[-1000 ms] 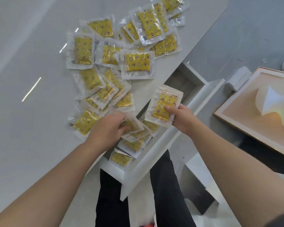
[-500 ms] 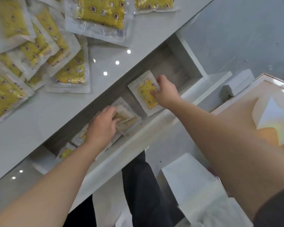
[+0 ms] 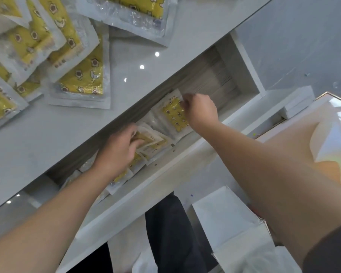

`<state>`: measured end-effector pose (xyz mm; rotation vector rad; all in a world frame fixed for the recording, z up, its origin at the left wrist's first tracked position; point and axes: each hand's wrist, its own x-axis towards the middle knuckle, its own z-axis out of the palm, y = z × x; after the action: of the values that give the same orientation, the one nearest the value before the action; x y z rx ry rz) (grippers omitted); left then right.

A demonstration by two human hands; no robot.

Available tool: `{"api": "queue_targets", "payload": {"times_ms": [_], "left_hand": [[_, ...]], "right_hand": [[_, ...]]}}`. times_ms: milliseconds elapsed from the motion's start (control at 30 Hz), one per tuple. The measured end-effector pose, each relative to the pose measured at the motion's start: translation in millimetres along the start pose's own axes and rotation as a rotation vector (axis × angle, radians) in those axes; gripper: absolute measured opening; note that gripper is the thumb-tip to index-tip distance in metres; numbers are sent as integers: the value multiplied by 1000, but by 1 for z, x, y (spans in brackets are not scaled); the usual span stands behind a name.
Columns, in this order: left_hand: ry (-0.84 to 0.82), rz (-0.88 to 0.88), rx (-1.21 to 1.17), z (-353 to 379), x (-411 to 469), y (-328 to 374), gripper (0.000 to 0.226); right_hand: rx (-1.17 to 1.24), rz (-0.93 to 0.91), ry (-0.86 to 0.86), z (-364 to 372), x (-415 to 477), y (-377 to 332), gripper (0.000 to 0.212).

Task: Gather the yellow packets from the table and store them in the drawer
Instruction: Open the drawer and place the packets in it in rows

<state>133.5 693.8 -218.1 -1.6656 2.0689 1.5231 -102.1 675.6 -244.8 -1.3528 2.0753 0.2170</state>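
Note:
Both my hands are down inside the open white drawer (image 3: 187, 152) under the table edge. My right hand (image 3: 200, 111) pinches the upper right edge of one yellow packet (image 3: 173, 115), which lies on a row of packets in the drawer. My left hand (image 3: 116, 154) grips a small stack of yellow packets (image 3: 153, 140) and holds it over the packets lying in the drawer's left part. Several more yellow packets (image 3: 83, 75) lie overlapping on the white table (image 3: 47, 138) at the upper left.
The drawer's right part (image 3: 215, 81) holds no packets. A white box (image 3: 295, 103) and a framed white panel (image 3: 335, 123) stand at the right. White boxes (image 3: 230, 219) sit on the floor below, beside my dark trouser legs (image 3: 169, 233).
The view has dropped closer to the drawer. My right hand has carried its packet deeper in and laid it on the row. My left hand has pushed its stack further into the drawer.

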Motion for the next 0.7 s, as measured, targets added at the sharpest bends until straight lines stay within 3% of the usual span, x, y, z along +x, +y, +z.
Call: {"api": "queue_targets", "payload": {"times_ms": [167, 300, 367, 467, 533, 600, 633, 700], "left_hand": [[-28, -43, -13, -5, 5, 8, 10], [-45, -57, -115, -8, 10, 22, 11], [-51, -71, -143, -8, 15, 29, 17], [-60, -121, -212, -6, 22, 38, 17], [-57, -185, -307, -2, 28, 42, 19], [-31, -277, -417, 4, 36, 43, 23], [-16, -327, -464, 7, 39, 43, 25], [20, -420, -589, 14, 42, 41, 33]], "right_hand": [[14, -5, 21, -28, 5, 17, 19], [-24, 85, -23, -43, 16, 27, 24], [-103, 133, -18, -42, 20, 25, 36], [33, 20, 49, -44, 13, 14, 38], [309, -81, -243, -50, 2, 4, 36], [444, -65, -580, -56, -11, -4, 44], [423, -73, -649, -56, -15, -6, 44], [323, -110, -612, -50, -17, -4, 38]]}}
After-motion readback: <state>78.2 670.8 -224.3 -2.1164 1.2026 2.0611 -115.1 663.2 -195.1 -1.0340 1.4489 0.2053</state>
